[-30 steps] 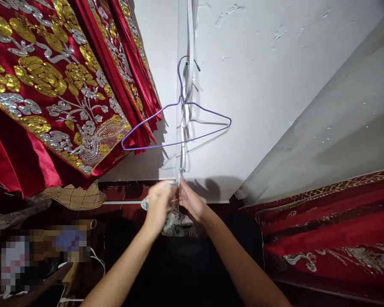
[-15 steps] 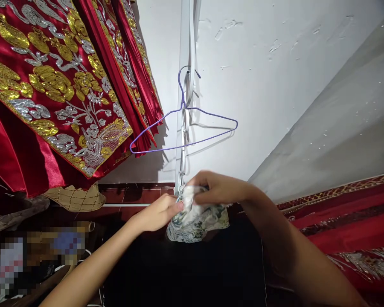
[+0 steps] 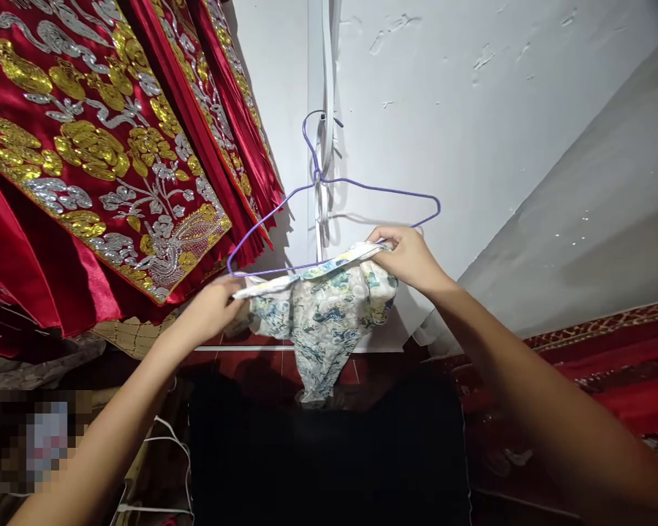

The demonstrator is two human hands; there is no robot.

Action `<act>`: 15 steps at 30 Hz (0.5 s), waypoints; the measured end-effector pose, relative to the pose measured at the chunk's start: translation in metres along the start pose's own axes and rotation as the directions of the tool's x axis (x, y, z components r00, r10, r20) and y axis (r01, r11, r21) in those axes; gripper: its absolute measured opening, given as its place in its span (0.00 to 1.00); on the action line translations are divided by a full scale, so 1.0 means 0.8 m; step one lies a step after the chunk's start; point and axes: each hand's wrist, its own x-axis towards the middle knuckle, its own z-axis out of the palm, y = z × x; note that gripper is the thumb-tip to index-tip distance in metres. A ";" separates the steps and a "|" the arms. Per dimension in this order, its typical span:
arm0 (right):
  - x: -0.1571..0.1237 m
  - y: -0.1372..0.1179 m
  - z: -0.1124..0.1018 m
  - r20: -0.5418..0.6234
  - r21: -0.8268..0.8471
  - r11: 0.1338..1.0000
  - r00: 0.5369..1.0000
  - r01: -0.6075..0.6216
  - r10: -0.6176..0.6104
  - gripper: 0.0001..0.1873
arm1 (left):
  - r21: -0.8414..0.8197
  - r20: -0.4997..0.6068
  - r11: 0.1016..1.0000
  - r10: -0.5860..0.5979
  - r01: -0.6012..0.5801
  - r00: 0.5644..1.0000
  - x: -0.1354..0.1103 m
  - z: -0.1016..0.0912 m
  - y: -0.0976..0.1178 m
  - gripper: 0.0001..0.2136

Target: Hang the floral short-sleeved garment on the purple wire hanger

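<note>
In the middle of the frame, your left hand (image 3: 213, 303) and right hand (image 3: 409, 257) are pinched on opposite ends of the printed cloth (image 3: 329, 310), beside the hanger (image 3: 316, 175). It looks light, soft and limp; its folded top edge should grip best.

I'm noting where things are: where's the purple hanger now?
The hanger is upper middle in the head view, in front of the white wall, mostly above the floral cloth.

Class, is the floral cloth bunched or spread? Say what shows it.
The cloth is spread along its top, held between left hand and right hand; below, it narrows.
</note>
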 end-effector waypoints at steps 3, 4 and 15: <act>-0.004 -0.010 -0.012 -0.012 -0.002 1.000 1.000 -0.013 0.013 0.04 | -0.128 -0.299 0.991 -0.011 -0.029 0.954 0.017 -0.014 0.014 0.08; -0.006 -0.014 -0.013 0.005 0.005 1.000 1.000 -0.013 0.013 0.04 | -0.201 -0.377 0.978 -0.023 -0.057 0.926 0.023 -0.018 0.022 0.07; -0.034 0.015 -0.039 -0.025 0.161 0.984 0.996 -0.078 0.083 0.40 | -0.643 -0.499 0.739 -0.208 -0.199 0.841 0.055 -0.069 0.079 0.08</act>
